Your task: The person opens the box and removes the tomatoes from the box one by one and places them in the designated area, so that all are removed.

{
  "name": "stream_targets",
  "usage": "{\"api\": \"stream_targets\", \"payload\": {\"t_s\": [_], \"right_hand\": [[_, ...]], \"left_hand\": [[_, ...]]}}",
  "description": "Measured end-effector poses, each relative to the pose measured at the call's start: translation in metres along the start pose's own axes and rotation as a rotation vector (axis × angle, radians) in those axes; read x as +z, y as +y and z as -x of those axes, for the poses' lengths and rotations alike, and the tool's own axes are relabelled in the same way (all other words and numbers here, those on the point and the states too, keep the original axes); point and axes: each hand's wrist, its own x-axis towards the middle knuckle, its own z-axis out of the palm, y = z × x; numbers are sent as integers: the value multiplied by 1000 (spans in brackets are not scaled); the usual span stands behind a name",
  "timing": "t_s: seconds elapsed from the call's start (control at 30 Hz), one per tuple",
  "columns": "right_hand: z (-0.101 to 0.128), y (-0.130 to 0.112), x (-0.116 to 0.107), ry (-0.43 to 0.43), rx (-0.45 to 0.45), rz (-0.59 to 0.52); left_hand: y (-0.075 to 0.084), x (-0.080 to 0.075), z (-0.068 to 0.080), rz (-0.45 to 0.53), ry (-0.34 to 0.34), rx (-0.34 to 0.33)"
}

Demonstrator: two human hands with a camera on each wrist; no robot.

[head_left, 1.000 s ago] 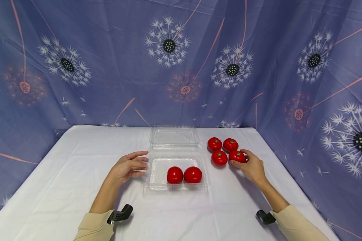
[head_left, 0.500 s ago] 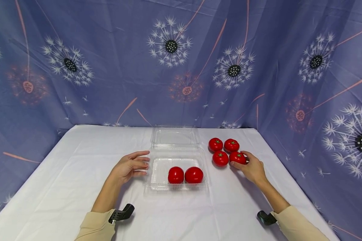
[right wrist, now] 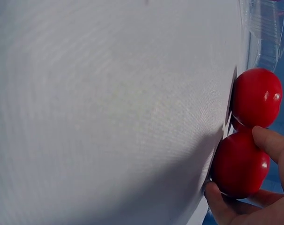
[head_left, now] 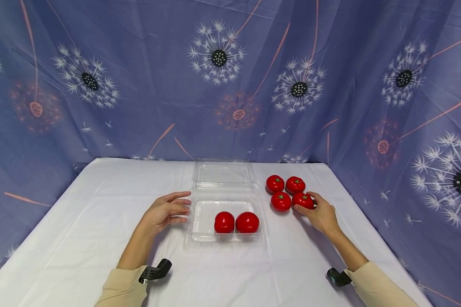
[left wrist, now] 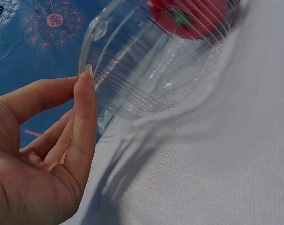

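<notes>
My right hand [head_left: 323, 215] holds the nearest right tomato [head_left: 302, 201], thumb on one side and fingers on the other. In the right wrist view, this tomato [right wrist: 240, 165] sits low by the white cloth, between the fingertips. A second tomato [right wrist: 257, 97] stands against it. My left hand [head_left: 162, 213] has its fingers loosely extended and spread at the left edge of a clear plastic clamshell container [head_left: 201, 238]; in the left wrist view, the fingertips meet its rim [left wrist: 85, 51]. Inside the container are two red tomatoes, one left [head_left: 224, 222] and one right [head_left: 247, 222].
Three more tomatoes, far left [head_left: 275, 183], far right [head_left: 295, 185] and near left [head_left: 281, 201], cluster beside the held one. The container's raised lid [head_left: 223, 172] lies open towards the back. A patterned blue curtain [head_left: 153, 76] borders the white-clothed table [head_left: 100, 221].
Both hands keep nearly the same places. The head view has shifted slightly. No tomato has visibly moved.
</notes>
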Motion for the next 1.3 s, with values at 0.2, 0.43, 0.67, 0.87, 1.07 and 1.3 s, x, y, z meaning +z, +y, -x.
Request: {"api": "stream_targets", "payload": {"t_s": [0.2, 0.43, 0.67, 0.87, 1.07, 1.3], "right_hand": [[1, 1, 0, 17, -9, 5], [-1, -2, 0, 4, -15, 4], [0, -2, -1, -14, -16, 33], [-1, -6, -7, -7, -31, 44], [-2, -17, -17, 81, -88, 52], [-1, -40, -23, 147, -178, 38]], "left_hand": [[-1, 0, -2, 4, -9, -10], [0, -2, -2, 2, -4, -13], [-1, -3, -2, -5, -10, -8], [-2, -3, -3, -3, -7, -6], [-2, -2, -3, -7, -9, -5], [-1, -1, -2, -8, -7, -7]]}}
